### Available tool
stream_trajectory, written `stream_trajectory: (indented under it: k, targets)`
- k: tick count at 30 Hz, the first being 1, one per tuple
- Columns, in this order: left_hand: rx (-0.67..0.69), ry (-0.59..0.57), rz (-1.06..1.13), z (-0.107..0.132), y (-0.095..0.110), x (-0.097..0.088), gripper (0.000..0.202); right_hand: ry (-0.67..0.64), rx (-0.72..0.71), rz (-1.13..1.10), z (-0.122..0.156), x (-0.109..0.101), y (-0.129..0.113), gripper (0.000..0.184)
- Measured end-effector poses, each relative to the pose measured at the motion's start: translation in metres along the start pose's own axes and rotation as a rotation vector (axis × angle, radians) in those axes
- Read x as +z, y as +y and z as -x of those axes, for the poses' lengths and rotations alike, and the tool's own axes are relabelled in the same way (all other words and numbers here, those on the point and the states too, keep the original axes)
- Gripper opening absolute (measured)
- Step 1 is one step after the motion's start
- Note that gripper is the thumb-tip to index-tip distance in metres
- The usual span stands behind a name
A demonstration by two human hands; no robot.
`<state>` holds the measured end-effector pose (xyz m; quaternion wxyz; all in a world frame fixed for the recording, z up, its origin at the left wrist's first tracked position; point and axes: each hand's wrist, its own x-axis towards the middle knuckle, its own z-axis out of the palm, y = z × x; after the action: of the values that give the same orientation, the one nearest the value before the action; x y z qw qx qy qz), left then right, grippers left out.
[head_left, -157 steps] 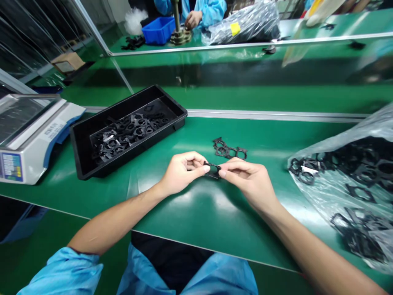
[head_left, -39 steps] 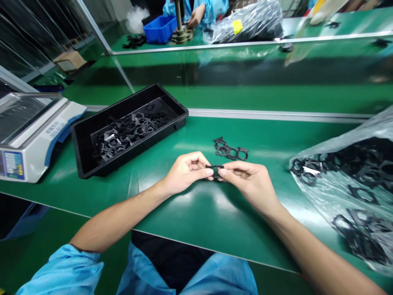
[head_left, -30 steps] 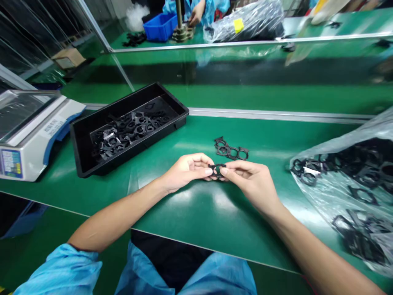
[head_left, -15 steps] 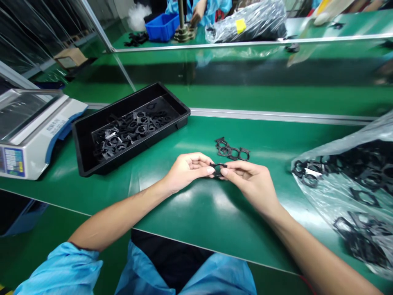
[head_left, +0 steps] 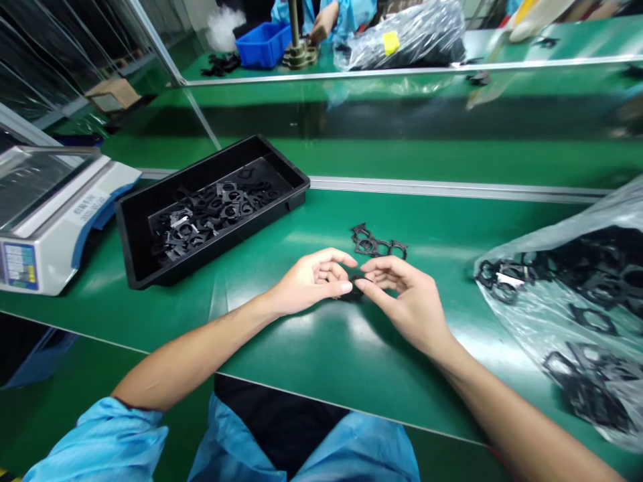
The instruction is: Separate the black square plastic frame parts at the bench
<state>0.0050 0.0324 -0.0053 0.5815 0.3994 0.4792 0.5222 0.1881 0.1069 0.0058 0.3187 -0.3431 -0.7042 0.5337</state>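
Sleeve (head_left: 95, 438) of the person in near left foreground, then the green table (head_left: 286, 361). Left hand (head_left: 304, 286) and right hand (head_left: 409, 298) face each other, tips nearly meeting. Black part (head_left: 353, 292) is between them at the thumb tips, blurred and half hidden. Thumb and index apart on each hand, other fingers curled; can't tell if either hand actually pinches the part or just touches it. Can't tell either if the part touches the table.

Handling, my read: light, stiff, thin plastic going by its lookalikes. Smooth, so could slip; thin bars might snap if bent. Best hold is thumb and index on the solid ends, light pressure, no squeezing across the hole.

Right side: clear bag (head_left: 517, 331), soft and crinkled, with many black frames (head_left: 597, 281) in it. Just past the hands: small cluster of loose frames (head_left: 364, 245), flat on the table. Left: black tray (head_left: 236, 231) with a heap of similar pieces (head_left: 228, 207), white scale (head_left: 63, 244) beside it.

Far table, past the metal strip (head_left: 442, 192): blue bin (head_left: 264, 45), metal post (head_left: 296, 37), co-worker's hand (head_left: 325, 21) near it, wrapped bundle (head_left: 416, 40).
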Motion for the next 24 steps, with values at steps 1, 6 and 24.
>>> stream_trajectory:
  k: [1, 6, 24]
  targets:
    - [-0.007, -0.016, 0.0, 0.0004, 0.0003, 0.0004, 0.039, 0.013, 0.007, -0.021, 0.0, 0.0005, 0.0002, 0.034]
    - [0.021, 0.036, 0.072, 0.0002, 0.0009, 0.0017, 0.034, -0.043, 0.06, -0.135, -0.0009, 0.0019, -0.0028, 0.048]
    - [0.004, 0.081, 0.043, -0.0022, -0.0008, -0.0034, 0.046, -0.036, 0.052, -0.055, 0.0039, 0.0013, -0.0046, 0.032]
